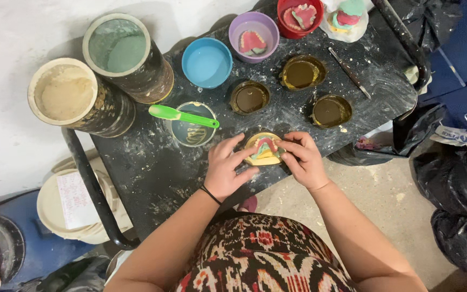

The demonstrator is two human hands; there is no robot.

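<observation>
On black table (pixel 152 162), both hands (pixel 225 170) w/ denture mould (pixel 264 148).

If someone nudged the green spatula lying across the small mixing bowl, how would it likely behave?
The green spatula probably slides or pivots easily: it only bridges the mixing bowl rim. It looks like thin plastic, so likely light. Its handle overhangs the rim, so it could tip off.
</observation>
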